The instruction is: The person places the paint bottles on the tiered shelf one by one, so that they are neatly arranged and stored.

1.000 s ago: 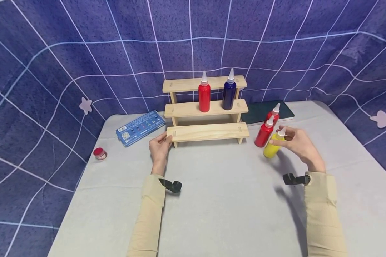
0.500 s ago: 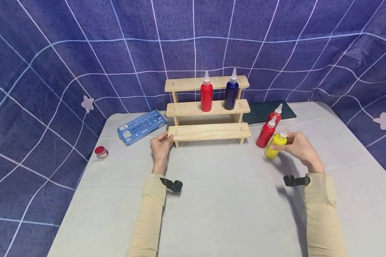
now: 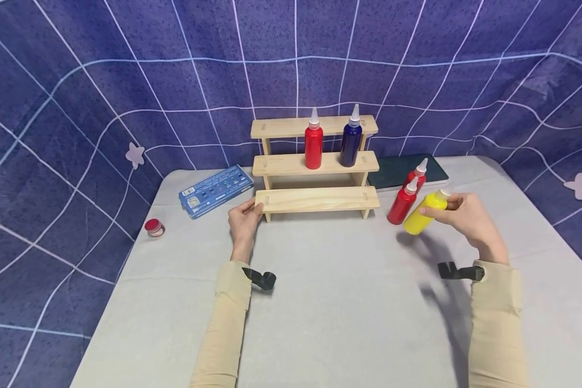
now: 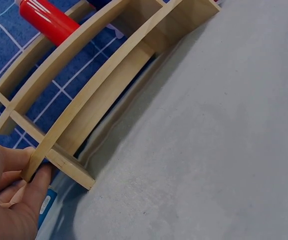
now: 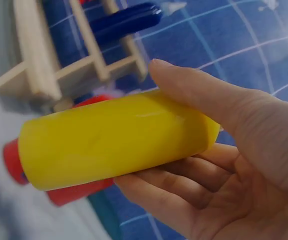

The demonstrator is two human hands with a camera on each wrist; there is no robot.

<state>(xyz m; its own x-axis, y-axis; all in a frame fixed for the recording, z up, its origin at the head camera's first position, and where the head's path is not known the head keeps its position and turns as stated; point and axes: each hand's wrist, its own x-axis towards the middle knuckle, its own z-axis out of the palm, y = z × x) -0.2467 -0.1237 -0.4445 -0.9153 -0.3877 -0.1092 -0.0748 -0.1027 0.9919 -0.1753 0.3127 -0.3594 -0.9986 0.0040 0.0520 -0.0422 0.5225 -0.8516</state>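
Observation:
My right hand [image 3: 470, 218] holds a yellow squeeze bottle [image 3: 424, 214] near its top, thumb on one side and fingers on the other. The bottle tilts, its base toward the lower left, with a shadow below it on the cloth. In the right wrist view the yellow bottle [image 5: 114, 140] overlaps red ones behind it. Two red squeeze bottles [image 3: 401, 206] stand just left of it. My left hand [image 3: 243, 221] pinches the left end of the lowest shelf of a three-step wooden rack [image 3: 317, 199]. On the middle step stand a red bottle [image 3: 313, 145] and a dark blue bottle [image 3: 351, 144].
A blue printed box [image 3: 216, 191] lies left of the rack, and a small red-lidded jar [image 3: 154, 227] sits near the table's left edge. Behind the red bottles lies a dark green flat book [image 3: 393, 172]. A blue curtain [image 3: 223, 81] hangs behind the table.
My right hand has lifted the yellow bottle and tipped it further, moving slightly right. My left hand keeps its pinch on the rack. The head view has shifted a little.

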